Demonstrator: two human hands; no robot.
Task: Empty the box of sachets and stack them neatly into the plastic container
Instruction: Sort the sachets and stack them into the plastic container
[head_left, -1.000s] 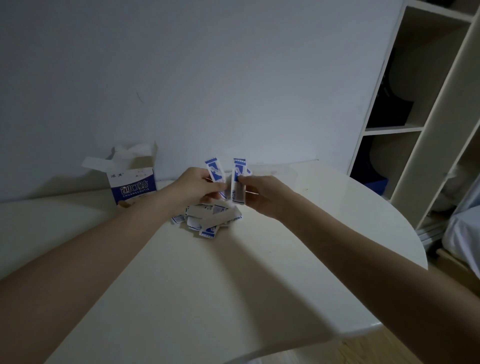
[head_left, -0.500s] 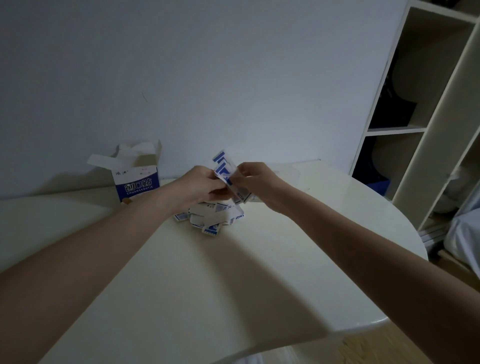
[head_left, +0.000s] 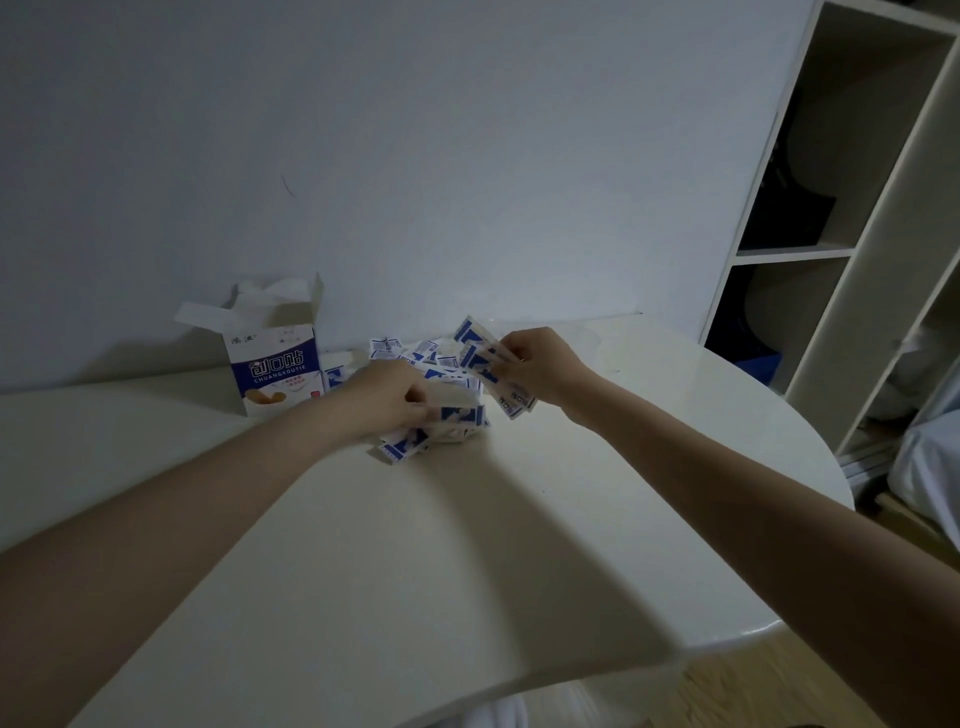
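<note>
A: Right hand is up over the desk; its grip is closed on a small fanned bundle of sachets, blue-and-white, tilted down toward the right; thumb and fingers pinch the bundle near its upper end.

B: And the left hand?

A: Low, down on the loose pile of sachets in the middle of the desk; fingers curled into the heap, pinching at one of the top packets; how many it has hold of, I can't tell.

B: Where's the box?

A: Standing upright to the left of the pile, near the wall; top flaps open, blue band across its front; one packet lies just beside it.

B: The plastic container?

A: Something clear and faint behind the right hand; too dim to make out; a shelf unit stands on the far right.
</note>
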